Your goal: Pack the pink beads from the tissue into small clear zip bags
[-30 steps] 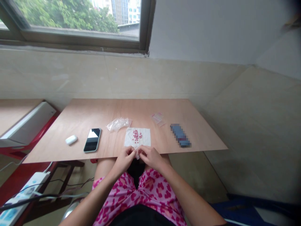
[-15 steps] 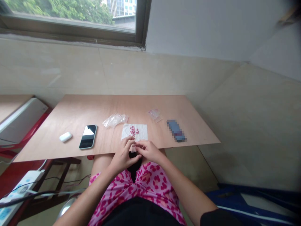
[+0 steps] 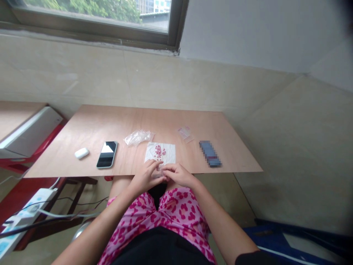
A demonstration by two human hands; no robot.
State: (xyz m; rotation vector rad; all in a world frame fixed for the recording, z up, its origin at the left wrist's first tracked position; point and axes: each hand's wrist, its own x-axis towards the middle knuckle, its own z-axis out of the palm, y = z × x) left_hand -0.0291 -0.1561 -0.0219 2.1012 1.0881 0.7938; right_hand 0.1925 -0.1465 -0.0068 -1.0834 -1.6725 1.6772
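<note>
Step in hand, as I read it: both hands working a small piece of clear plastic [image 3: 159, 171], probably a little bag, at the near edge of the table [image 3: 162, 119]. It sits between the two hands, just in front of the white tissue [image 3: 171, 151], where a loose cluster of red bits [image 3: 158, 150] lies. Left hand [image 3: 145, 176]: thumb and fingers well parted in a C shape, fingers reaching over the tissue's near edge, thumb below, plastic showing in the gap. Can't make out whether those fingertips bear on the film or only surround it. Right hand [image 3: 180, 175]: fingers bent inward and close together, tips at the plastic's right side. Looks like a light pinch on it, but the contact is too small to confirm. Left thumb tip is near the right fingers; can't say if they touch. Next move, my judgement: calls for a fine fingertip grip with one hand steadying the film, because thin plastic like this would likely fold or slip. Keep knuckles off the red bits; they're loose and look easy to scatter. Around it: heap of clear bags [image 3: 138, 137] just behind the tissue's left corner, a flat small bag [image 3: 186, 134] behind and to the right, phone [image 3: 107, 155] well left, blurred-out item [image 3: 210, 154] well right.
</note>
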